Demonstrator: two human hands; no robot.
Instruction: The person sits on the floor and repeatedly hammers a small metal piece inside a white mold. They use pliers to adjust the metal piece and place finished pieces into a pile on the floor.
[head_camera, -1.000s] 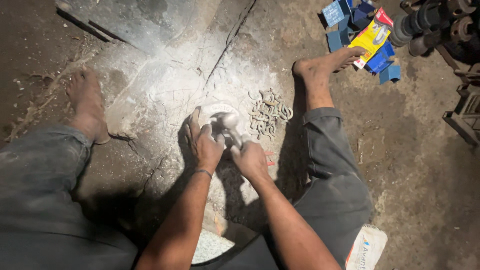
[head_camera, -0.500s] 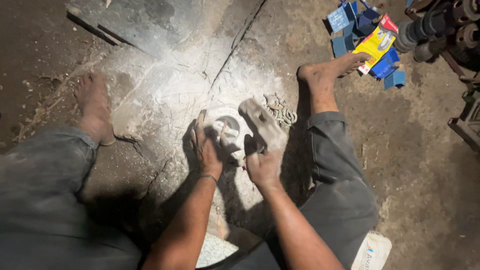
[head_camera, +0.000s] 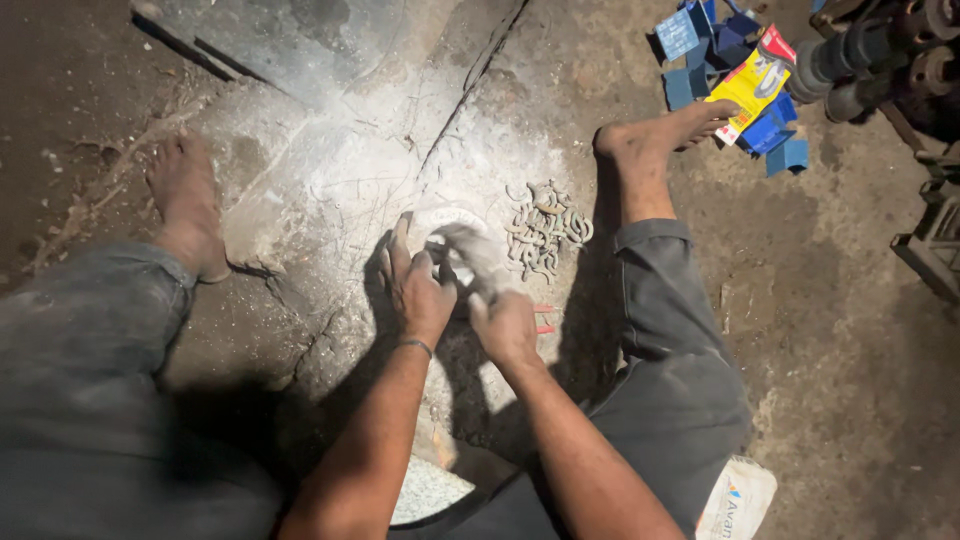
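Observation:
I sit on a dusty concrete floor with bare feet spread apart. My left hand (head_camera: 415, 288) grips the left side of a round pale metal part (head_camera: 448, 222) that lies on the white-dusted patch between my legs. My right hand (head_camera: 500, 315) is just right of it. Its dusty fingers reach over the part's top and are blurred by motion, so I cannot tell whether they hold anything. A small red-handled tool (head_camera: 543, 318) peeks out from under my right hand.
A heap of several curved metal half-rings (head_camera: 545, 228) lies right of the round part, near my right foot (head_camera: 660, 135). Blue boxes (head_camera: 700, 40) and a yellow packet (head_camera: 750, 85) lie at top right beside dark machinery (head_camera: 880, 50). A white bag (head_camera: 735, 500) is by my right thigh.
My right hand lifted off the round part with its fingers spread, then came back down over it. My left hand stayed on the part. The view shifted slightly.

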